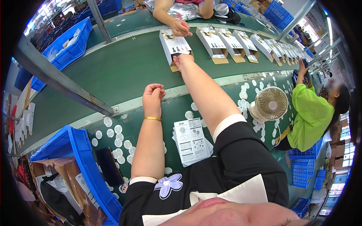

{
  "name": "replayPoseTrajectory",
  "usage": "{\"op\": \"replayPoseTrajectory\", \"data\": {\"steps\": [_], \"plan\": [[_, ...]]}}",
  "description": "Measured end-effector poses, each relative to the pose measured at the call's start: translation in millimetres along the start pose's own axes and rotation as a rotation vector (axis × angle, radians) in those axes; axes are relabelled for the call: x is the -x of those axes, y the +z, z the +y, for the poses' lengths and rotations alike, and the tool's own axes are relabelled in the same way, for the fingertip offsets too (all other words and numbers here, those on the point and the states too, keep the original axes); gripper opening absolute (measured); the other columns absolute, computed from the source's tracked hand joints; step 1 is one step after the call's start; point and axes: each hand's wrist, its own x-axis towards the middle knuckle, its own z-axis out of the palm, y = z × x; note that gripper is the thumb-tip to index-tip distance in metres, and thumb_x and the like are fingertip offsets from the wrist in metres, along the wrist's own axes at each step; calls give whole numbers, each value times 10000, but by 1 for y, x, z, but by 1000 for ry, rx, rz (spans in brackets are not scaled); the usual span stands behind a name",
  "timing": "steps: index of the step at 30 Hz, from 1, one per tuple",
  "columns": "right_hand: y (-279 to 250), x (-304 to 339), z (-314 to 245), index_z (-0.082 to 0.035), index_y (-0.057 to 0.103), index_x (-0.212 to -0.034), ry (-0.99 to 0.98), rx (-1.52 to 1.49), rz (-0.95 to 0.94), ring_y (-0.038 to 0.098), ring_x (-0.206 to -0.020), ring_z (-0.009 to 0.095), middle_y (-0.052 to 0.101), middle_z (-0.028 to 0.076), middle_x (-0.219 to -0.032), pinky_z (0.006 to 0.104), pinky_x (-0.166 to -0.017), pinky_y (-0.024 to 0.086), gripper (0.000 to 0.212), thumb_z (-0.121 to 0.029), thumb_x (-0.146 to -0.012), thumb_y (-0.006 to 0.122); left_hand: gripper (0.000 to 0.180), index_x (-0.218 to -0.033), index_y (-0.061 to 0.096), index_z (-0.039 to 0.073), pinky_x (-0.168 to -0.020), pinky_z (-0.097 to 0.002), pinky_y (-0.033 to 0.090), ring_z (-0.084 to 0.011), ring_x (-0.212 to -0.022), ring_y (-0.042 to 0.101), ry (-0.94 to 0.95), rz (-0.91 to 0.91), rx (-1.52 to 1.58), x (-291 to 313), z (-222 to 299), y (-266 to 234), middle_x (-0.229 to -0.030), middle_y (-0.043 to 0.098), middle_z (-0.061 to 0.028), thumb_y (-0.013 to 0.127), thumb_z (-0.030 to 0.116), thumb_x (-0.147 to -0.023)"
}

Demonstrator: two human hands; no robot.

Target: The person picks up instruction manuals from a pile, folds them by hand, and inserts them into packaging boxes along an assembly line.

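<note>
My right hand (183, 61) reaches across the green belt to the open near end of a white printed box (174, 41). Its fingers are bent at the opening, by the brown flap. Something dark shows there, too hidden to name. My left hand (152, 96), with a gold band at the wrist, hovers at the belt's near rail, fingers curled in and no object visible. A stack of printed instruction leaflets (188, 141) lies on the green table between my forearms. Across the belt, another person's hand (181, 28) is right above the same box.
More open white boxes (211, 41) line the belt to the right. Round white stickers (118, 143) are scattered over the table. A small fan (270, 104) stands right; a phone (108, 165) and blue crate (81, 158) are left. A slanting metal post (66, 81) crosses left. Someone in green (311, 115) works at right.
</note>
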Motion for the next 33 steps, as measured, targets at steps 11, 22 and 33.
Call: {"op": "replayPoseTrajectory", "data": {"steps": [11,22,33], "plan": [[-90,91,7,1,420,-1190,-438,394,-443,590,-828,169,541,134,-1084,248,-729,455,350,-32,-847,479,90,-920,552,30,-689,-231,485,-100,-734,549,0,2,-96,2,0,-10,-893,588,-48,490,17,-856],[-135,196,-50,-128,379,-557,126,-394,-1658,320,-417,79,427,-14,-548,241,-425,272,407,-309,-913,298,200,-977,580,-24,-809,-271,432,-187,-895,553,633,-428,-671,85,72,84,-987,575,-107,563,-15,-778],[-165,247,-67,-77,434,-572,195,-567,-1803,354,-504,120,423,18,-546,255,-463,285,314,-257,-829,415,336,-989,634,25,-730,-325,464,-244,-860,537,1100,-421,-1058,176,95,144,-966,551,-103,663,36,-654]]}}
